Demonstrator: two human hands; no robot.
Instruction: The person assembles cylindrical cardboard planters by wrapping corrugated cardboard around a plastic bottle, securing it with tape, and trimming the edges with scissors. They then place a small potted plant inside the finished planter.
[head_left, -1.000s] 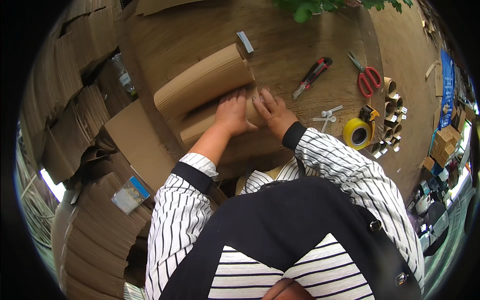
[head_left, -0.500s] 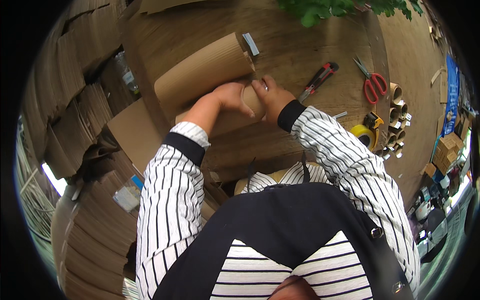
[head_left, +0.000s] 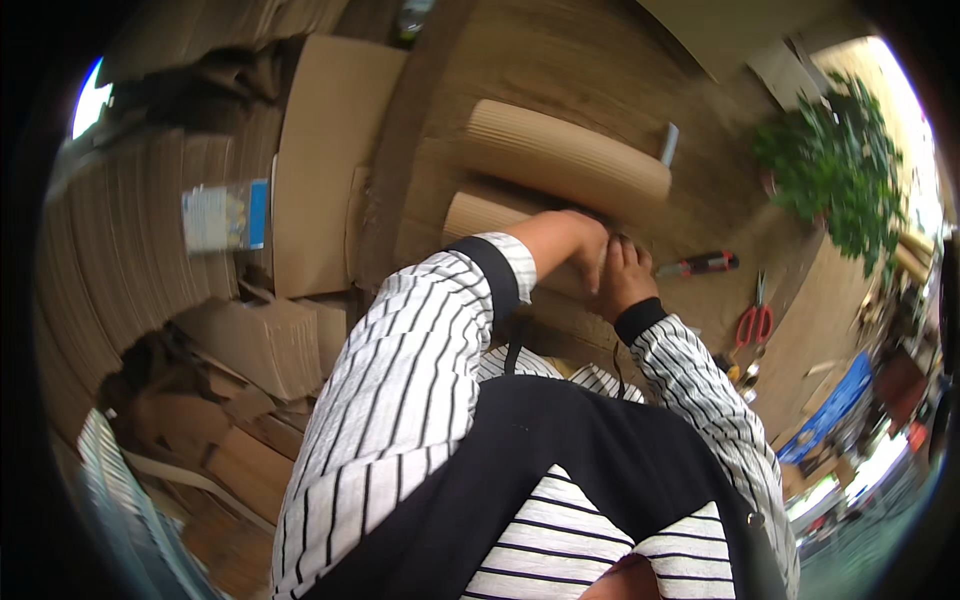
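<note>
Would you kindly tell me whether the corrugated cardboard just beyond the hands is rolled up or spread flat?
Rolled up: the corrugated cardboard forms a long, rounded cylinder.

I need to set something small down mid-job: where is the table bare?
Bare wood on the table lies between the farther roll and the top-right cardboard sheet, and between the grey strip, plant and utility knife. It's crowded where the left hand and right hand sit close at the nearer roll, and below the red scissors.

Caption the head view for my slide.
Left hand and right hand together at the near cardboard roll, far roll beyond, cutter and scissors to the right.
</note>
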